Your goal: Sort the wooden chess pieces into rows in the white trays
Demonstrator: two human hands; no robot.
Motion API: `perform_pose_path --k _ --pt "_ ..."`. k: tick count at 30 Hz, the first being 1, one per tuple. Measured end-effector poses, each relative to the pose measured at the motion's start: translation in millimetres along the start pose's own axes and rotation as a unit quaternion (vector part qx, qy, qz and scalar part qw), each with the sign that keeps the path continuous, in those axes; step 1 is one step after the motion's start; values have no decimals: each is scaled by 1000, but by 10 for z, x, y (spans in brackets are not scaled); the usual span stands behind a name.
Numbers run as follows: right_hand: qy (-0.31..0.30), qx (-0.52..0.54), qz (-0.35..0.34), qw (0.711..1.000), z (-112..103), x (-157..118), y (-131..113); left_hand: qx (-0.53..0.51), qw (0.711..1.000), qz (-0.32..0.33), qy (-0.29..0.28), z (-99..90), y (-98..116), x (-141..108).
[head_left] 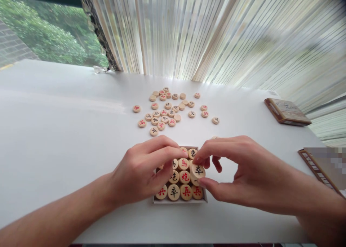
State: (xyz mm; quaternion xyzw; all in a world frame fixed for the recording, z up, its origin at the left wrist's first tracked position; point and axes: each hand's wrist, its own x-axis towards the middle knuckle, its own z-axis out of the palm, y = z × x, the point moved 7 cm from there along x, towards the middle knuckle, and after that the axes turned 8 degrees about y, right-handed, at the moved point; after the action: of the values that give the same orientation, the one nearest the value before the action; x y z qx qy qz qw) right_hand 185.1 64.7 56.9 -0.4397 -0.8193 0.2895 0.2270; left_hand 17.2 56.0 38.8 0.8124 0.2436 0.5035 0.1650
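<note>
In front of me a shallow box (pixel 180 201) holds rows of round wooden Chinese chess pieces, such as a red one (pixel 186 192) and a black one (pixel 173 192) in the nearest row. My right hand (pixel 229 167) pinches a piece with a black character (pixel 198 171) between thumb and fingers, tilted over the box's right column. Over the left side of the box lies my left hand (pixel 147 167), fingers stretched out and thumb apart. Its index fingertip touches a red-lettered piece in the far row. Some pieces beneath this hand are hidden.
Many loose pieces (pixel 164 112) lie scattered on the white table (pixel 67 131) beyond the box, some face down. Two flat boxes (pixel 288 110) lie to the right, one partly blurred (pixel 321 167). String curtains (pixel 173 30) hang behind the table's far edge.
</note>
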Motion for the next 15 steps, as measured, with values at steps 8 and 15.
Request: perform_pose_path --k 8,15 --pt "-43 -13 -16 999 55 -317 98 8 1000 -13 6 -11 -50 -1" --pt "-57 -8 -48 997 185 -387 39 17 1000 -21 -5 -16 -60 -6"
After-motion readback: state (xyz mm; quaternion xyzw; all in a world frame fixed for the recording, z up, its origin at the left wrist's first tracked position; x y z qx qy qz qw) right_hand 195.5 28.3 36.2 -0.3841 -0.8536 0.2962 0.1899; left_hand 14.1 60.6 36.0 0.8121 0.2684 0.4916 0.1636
